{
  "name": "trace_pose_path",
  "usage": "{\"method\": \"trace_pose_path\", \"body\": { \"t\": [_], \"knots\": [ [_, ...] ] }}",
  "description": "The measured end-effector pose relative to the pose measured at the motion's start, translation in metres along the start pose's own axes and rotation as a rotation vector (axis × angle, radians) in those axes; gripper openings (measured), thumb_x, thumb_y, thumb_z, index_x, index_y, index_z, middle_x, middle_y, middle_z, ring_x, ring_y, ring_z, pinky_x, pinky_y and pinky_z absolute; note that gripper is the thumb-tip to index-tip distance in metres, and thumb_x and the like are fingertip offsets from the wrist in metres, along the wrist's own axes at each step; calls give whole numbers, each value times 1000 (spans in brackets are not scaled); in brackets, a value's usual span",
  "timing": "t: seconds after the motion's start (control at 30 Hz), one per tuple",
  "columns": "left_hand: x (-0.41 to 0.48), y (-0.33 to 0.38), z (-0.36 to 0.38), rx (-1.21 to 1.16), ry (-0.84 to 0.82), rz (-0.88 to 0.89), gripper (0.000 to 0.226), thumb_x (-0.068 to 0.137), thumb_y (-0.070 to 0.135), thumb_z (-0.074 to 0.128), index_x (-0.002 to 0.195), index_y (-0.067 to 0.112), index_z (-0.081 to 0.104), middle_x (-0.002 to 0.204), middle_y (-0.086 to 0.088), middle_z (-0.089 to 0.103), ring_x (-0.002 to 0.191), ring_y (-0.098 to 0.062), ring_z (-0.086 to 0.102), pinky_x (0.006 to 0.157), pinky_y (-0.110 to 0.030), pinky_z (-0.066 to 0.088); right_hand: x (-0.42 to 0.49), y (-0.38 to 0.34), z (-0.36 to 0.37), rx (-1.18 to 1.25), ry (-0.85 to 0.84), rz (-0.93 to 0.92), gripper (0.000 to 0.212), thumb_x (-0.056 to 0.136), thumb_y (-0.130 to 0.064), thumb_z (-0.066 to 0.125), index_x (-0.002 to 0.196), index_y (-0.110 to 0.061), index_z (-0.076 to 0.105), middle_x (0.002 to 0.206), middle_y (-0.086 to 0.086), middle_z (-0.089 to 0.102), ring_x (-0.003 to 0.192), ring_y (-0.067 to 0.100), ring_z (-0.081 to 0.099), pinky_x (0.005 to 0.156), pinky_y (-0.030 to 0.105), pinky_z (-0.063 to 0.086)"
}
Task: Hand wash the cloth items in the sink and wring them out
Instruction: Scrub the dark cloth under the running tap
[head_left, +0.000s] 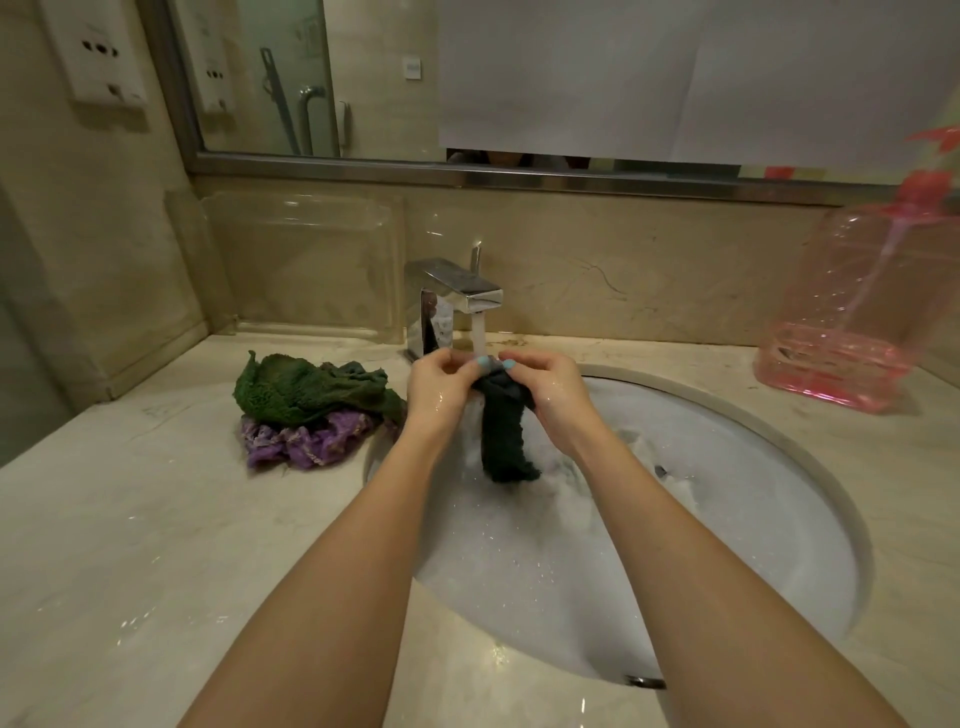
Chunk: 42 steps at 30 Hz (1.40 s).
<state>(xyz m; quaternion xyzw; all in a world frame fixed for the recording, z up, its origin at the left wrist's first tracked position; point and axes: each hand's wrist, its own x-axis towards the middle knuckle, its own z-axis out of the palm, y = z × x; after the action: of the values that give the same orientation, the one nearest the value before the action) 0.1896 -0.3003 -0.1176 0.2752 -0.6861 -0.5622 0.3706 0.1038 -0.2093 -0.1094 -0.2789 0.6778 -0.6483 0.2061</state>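
Cloth (504, 431), dark and soaked, is held up at the back of the sink (779, 431), directly under the tap (457, 291), so that the running stream (478, 332) falls onto its gathered top edge. That edge is pinched from one side between thumb and fingertips of the left hand (441, 384) and from the other by the right hand (545, 384); the two hands are set close together with fingers curled in, apparently so that the fabric can be rubbed or rinsed where the water lands. The rest of the cloth is left hanging straight down, its lower end dipped into the suds (571, 545) that fill the basin, so drips are kept inside. On the counter (156, 519), just beside the sink's left rim, a green towel (301, 389) is heaped on top of a purple cloth (311, 441); whether these are already washed cannot be told. A pink bottle (852, 322) is stood near the counter's back right corner, well apart from the hands.
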Motion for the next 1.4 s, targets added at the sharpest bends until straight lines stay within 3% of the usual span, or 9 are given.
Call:
{"method": "trace_pose_path", "body": {
  "t": [0.1,0.27,0.57,0.77,0.9,1.0,1.1,1.27,1.4],
  "knots": [
    [0,2,3,-38,1,-21,4,97,13,56,94,14,54,99,-9,62,92,-20,63,73,-28,54,-2,-4,4,-147,-30,-92,24,100,-17,49,118,-11,65,107,-3,65,98,8,58,76,13,45],
    [10,5,3,-116,79,-124,7,103,13,43,106,10,48,108,-13,57,104,-27,59,95,-47,51,-3,-6,6,-203,-165,-101,22,97,-18,57,117,-13,64,99,-7,61,92,8,58,71,17,45],
    [11,8,1,-227,20,-102,9,100,17,53,98,9,53,91,-11,61,84,-22,60,73,-31,51,-2,0,3,-89,-235,-30,16,91,-30,66,101,-19,62,99,-1,65,94,15,61,85,33,49],
    [11,5,-1,-114,54,-18,10,98,20,55,94,11,55,88,-5,58,91,-21,57,85,-36,49,4,6,6,-154,-126,-51,14,97,-13,55,83,-15,56,81,2,59,82,18,57,72,27,50],
    [7,6,3,96,-79,22,23,101,30,48,112,12,57,96,0,58,97,-17,56,81,-28,46,7,0,8,-115,-15,26,6,102,-16,44,104,-13,49,94,1,56,97,18,57,81,29,51],
    [0,8,-2,156,-282,-92,39,98,46,49,119,14,58,98,5,61,92,-9,58,70,-20,44,11,-1,12,-60,38,137,28,103,-21,42,128,-11,49,120,8,57,113,23,56,98,40,49],
    [-3,6,-15,112,-435,-232,35,95,43,56,112,13,62,96,-4,68,86,-16,65,66,-23,49,9,-7,5,286,79,208,33,102,-24,47,127,-4,54,110,14,62,96,22,63,79,33,55],
    [3,6,-15,-299,-254,-178,26,99,31,54,119,16,62,112,-10,68,104,-25,66,80,-33,53,0,-6,-8,152,-316,92,28,93,-18,63,118,-6,65,108,12,71,102,22,68,88,32,54],
    [4,7,-11,-296,-149,-146,20,100,29,53,108,17,66,111,-10,69,105,-25,67,88,-37,55,-1,-1,-8,-64,-353,120,25,98,-26,56,116,-12,65,98,3,72,100,20,66,87,36,52]
  ]
}}
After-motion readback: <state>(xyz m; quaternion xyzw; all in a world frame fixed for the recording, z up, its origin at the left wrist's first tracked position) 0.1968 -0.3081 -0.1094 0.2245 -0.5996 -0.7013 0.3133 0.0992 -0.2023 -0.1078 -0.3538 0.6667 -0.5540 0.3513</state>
